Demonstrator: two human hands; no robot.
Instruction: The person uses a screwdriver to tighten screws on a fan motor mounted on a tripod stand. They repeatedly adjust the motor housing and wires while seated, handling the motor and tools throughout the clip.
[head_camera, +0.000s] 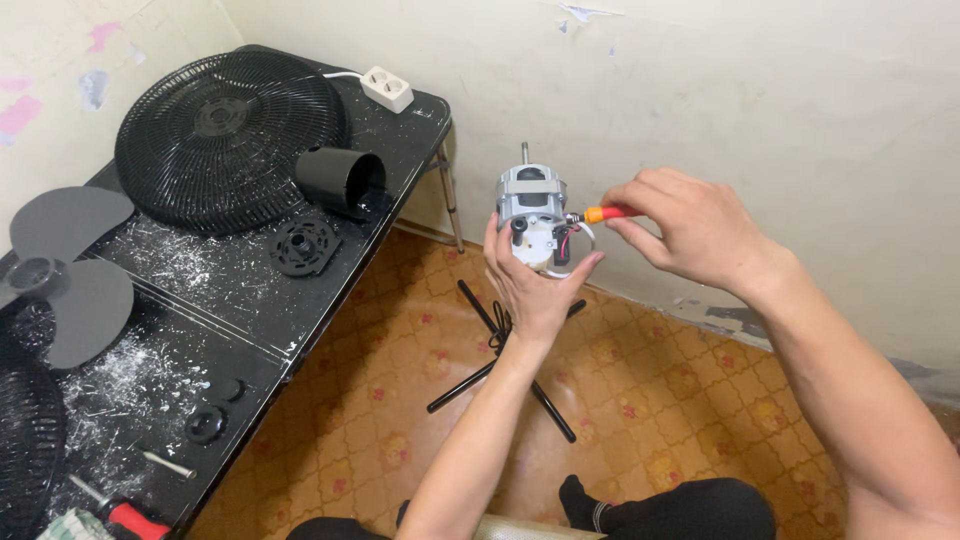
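Observation:
My left hand (535, 285) holds a small grey fan motor (532, 208) from below, its shaft pointing up. My right hand (690, 225) grips an orange-handled screwdriver (605, 213), whose tip meets the motor's right side where red and white wires hang. Both hands are raised above the tiled floor, in front of a pale wall.
A black table (250, 300) at left carries a round fan grille (230, 135), a black motor housing (340, 180), a round plastic nut plate (303, 243), grey fan blades (70, 275), a white power strip (388, 88), small knobs and a red-handled tool (130, 515). A black cross-shaped stand base (510, 360) lies on the floor.

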